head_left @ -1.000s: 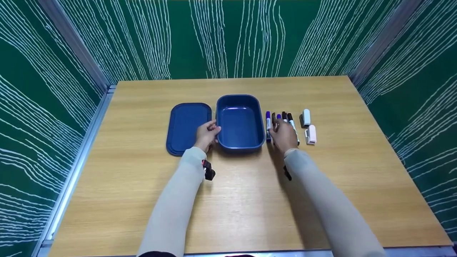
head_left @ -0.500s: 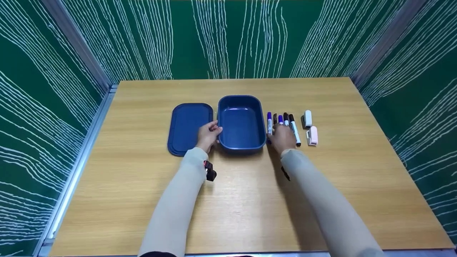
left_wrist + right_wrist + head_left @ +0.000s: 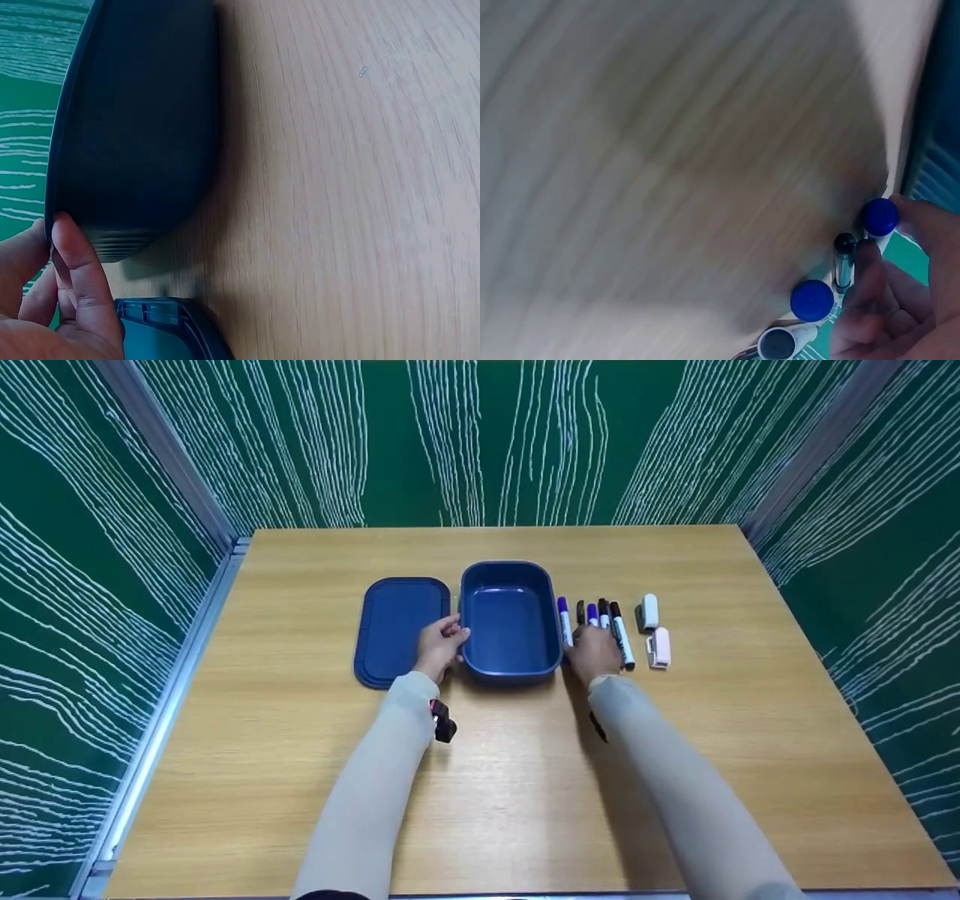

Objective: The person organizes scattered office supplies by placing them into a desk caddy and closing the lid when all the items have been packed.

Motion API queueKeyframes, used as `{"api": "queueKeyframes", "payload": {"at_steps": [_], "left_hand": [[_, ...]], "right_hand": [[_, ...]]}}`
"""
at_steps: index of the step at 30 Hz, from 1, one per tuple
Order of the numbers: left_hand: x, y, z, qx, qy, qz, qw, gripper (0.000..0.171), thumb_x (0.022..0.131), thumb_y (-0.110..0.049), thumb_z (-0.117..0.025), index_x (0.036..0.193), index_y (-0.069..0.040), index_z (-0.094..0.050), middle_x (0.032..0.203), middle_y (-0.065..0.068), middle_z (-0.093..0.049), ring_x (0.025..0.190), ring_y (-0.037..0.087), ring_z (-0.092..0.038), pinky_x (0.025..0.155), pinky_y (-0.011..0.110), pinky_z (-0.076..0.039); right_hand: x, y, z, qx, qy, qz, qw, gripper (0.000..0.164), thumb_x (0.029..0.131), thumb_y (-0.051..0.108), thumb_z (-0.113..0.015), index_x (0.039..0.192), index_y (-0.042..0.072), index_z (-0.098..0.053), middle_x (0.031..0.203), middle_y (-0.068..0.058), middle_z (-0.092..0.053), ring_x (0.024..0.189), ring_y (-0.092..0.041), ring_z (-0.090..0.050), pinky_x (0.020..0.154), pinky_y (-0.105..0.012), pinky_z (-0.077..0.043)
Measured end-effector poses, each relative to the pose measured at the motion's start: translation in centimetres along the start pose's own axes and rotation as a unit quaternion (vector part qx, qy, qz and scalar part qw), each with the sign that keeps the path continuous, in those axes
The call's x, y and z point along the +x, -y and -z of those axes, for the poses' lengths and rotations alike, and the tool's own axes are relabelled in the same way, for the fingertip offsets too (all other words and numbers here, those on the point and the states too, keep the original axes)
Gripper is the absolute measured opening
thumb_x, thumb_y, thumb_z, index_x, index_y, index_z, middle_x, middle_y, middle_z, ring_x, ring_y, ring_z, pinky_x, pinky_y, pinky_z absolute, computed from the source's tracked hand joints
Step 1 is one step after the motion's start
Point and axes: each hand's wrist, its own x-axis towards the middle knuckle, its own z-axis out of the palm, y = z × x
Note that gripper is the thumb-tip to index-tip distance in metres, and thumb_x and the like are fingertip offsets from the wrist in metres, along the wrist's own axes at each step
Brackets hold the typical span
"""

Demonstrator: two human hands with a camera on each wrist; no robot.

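A dark blue open box (image 3: 508,634) stands in the middle of the table. My left hand (image 3: 439,646) pinches its left rim between thumb and fingers, and the box's outer wall (image 3: 139,112) fills much of the left wrist view. Right of the box, several markers lie side by side. My right hand (image 3: 595,651) holds the leftmost one, a white marker with a blue cap (image 3: 562,604), between thumb and finger; its blue end (image 3: 880,217) shows in the right wrist view. Beside the fingers lie a slim black pen (image 3: 844,259) and another blue-ended marker (image 3: 811,301).
The blue lid (image 3: 397,630) lies flat left of the box, partly behind the left hand. Farther right are a small white stapler-like item (image 3: 649,611) and a pink one (image 3: 660,647). Green panels with white lines (image 3: 480,442) border the wooden table (image 3: 510,795).
My right hand has shifted slightly toward the near side and the box, and its thumb and finger have taken hold of the leftmost marker, now slightly tilted. The left hand stays on the rim.
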Motion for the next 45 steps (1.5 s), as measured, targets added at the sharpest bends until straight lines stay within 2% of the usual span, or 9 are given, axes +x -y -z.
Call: {"api": "queueKeyframes", "payload": {"at_steps": [5,11,17,22,31,34,37,42,45], "left_hand": [[0.0,0.1,-0.1,-0.011,0.006,0.004,0.9999,0.043,0.093,-0.003,-0.066,0.135,-0.003,-0.058,0.101,0.003,-0.057,0.083,0.01,-0.052,0.047,0.019,-0.046],[-0.1,0.1,-0.1,-0.022,0.008,0.01,0.9997,0.043,0.094,-0.002,-0.065,0.136,-0.004,-0.058,0.104,0.004,-0.057,0.085,0.01,-0.053,0.047,0.02,-0.046],[-0.1,-0.2,0.0,-0.012,0.009,0.009,0.9998,0.043,0.094,-0.003,-0.065,0.136,-0.005,-0.058,0.103,0.004,-0.057,0.084,0.012,-0.053,0.05,0.023,-0.048],[0.0,-0.2,0.1,-0.005,0.006,0.012,0.9999,0.043,0.094,-0.005,-0.066,0.136,-0.007,-0.059,0.104,0.004,-0.058,0.087,0.012,-0.054,0.053,0.024,-0.049],[0.2,0.1,0.1,-0.017,0.001,0.008,0.9998,0.043,0.093,-0.003,-0.067,0.134,-0.004,-0.059,0.1,0.003,-0.057,0.082,0.011,-0.053,0.048,0.022,-0.048],[0.2,0.2,0.1,-0.021,0.002,0.003,0.9998,0.042,0.092,-0.002,-0.066,0.134,-0.003,-0.059,0.099,0.003,-0.056,0.08,0.011,-0.052,0.047,0.022,-0.047],[0.1,0.2,0.0,-0.022,0.004,0.002,0.9997,0.043,0.093,-0.001,-0.066,0.135,-0.003,-0.059,0.098,0.002,-0.056,0.08,0.01,-0.051,0.047,0.021,-0.047],[0.0,0.2,-0.1,-0.029,0.006,0.005,0.9995,0.043,0.093,-0.001,-0.066,0.135,-0.003,-0.059,0.099,0.002,-0.055,0.081,0.011,-0.051,0.049,0.023,-0.046],[-0.1,0.2,0.0,-0.031,0.007,0.006,0.9995,0.043,0.093,-0.002,-0.066,0.135,-0.003,-0.058,0.099,0.002,-0.055,0.083,0.012,-0.052,0.051,0.026,-0.046]], "right_hand": [[-0.1,0.0,-0.1,0.029,-0.024,0.016,0.999,0.019,0.089,0.015,-0.067,0.094,-0.003,-0.073,0.083,-0.014,-0.07,0.074,-0.026,-0.061,0.067,-0.042,-0.053],[-0.2,0.3,0.3,0.049,-0.02,-0.004,0.999,0.024,0.089,0.014,-0.068,0.104,-0.005,-0.072,0.093,-0.018,-0.072,0.082,-0.028,-0.067,0.072,-0.041,-0.056],[-0.3,0.8,1.0,0.103,0.011,-0.039,0.994,0.028,0.092,0.013,-0.068,0.112,-0.006,-0.068,0.09,-0.019,-0.072,0.052,-0.019,-0.064,0.048,-0.03,-0.054],[-0.4,0.8,1.4,0.145,0.0,-0.039,0.989,0.028,0.09,0.013,-0.069,0.111,-0.006,-0.069,0.087,-0.018,-0.071,0.046,-0.013,-0.06,0.043,-0.024,-0.05],[-0.6,1.0,2.1,0.263,0.003,-0.11,0.959,0.03,0.087,0.024,-0.07,0.11,0.005,-0.073,0.096,-0.012,-0.073,0.07,-0.021,-0.068,0.052,-0.028,-0.053],[-0.8,1.3,2.5,0.3,0.002,-0.109,0.948,0.03,0.087,0.023,-0.07,0.11,0.003,-0.073,0.102,-0.013,-0.073,0.072,-0.016,-0.069,0.064,-0.034,-0.06],[-0.9,1.6,2.8,0.315,-0.003,-0.092,0.945,0.031,0.088,0.022,-0.07,0.11,0.001,-0.073,0.1,-0.011,-0.073,0.071,-0.009,-0.069,0.073,-0.032,-0.06],[-1.2,2.5,3.5,0.335,0.001,-0.088,0.938,0.03,0.09,0.026,-0.071,0.109,0.003,-0.073,0.088,-0.001,-0.07,0.069,-0.012,-0.066,0.057,-0.022,-0.054],[-1.3,3.5,3.5,0.354,0.008,-0.081,0.932,0.03,0.091,0.025,-0.07,0.111,0.002,-0.072,0.092,-0.004,-0.07,0.071,-0.015,-0.067,0.058,-0.02,-0.054]]}}
